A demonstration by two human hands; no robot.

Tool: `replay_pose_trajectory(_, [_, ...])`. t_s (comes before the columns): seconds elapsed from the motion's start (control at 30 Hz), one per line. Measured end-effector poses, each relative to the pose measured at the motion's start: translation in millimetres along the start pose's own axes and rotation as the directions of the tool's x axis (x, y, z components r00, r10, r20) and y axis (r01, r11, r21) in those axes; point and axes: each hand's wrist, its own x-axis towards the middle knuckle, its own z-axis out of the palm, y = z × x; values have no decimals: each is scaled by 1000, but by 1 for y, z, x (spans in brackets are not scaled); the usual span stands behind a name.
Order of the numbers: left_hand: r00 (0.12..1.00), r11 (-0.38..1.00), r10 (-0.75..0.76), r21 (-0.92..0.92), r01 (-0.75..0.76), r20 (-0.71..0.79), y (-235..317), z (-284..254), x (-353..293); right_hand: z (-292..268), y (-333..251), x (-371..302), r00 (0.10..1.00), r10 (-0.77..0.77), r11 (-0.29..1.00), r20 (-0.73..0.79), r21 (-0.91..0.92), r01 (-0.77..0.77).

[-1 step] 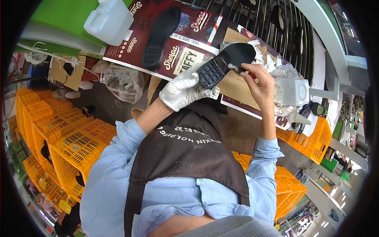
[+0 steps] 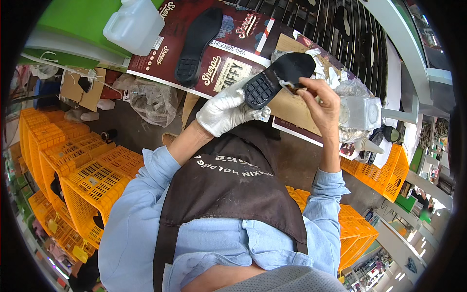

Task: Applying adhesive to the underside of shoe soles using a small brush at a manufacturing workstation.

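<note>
My left hand [image 2: 224, 113], in a white glove, grips a black shoe sole [image 2: 277, 73] by its heel end. The sole is tilted with its blocky heel tread facing up and its smooth forepart pointing away to the right. My bare right hand [image 2: 320, 102] pinches a small brush [image 2: 288, 86] with a pale tip, which lies at the sole's right edge near the middle; contact is hard to make out. A second black sole [image 2: 198, 46] rests on the printed dark red cardboard [image 2: 151, 63] to the left.
A white plastic jug [image 2: 134, 27] stands at the back left. Right of my right hand is a translucent container [image 2: 361, 113], beside crumpled white paper [image 2: 335, 77]. Behind lies a rack of dark bars [image 2: 311, 24]. Yellow crates [image 2: 97, 180] are stacked on both sides below the table.
The brush tip has shifted slightly, and my right hand has moved a little to the right. My left hand and the sole stay in place.
</note>
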Motion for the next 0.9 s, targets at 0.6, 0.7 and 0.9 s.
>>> replay_pose_trajectory(0.6, [998,976,-22,215,33,-50,0,5,5,11,-2,8,1000,3,997,-19,-76,-4])
replay_pose_trajectory(0.7, [999,970,-26,240,34,-37,0,6,6,10,-6,0,990,139,982,-29,132,-134])
replay_pose_trajectory(0.9, [994,955,42,298,-11,-96,-7,5,11,16,-33,-1,998,-53,993,-31,-108,49])
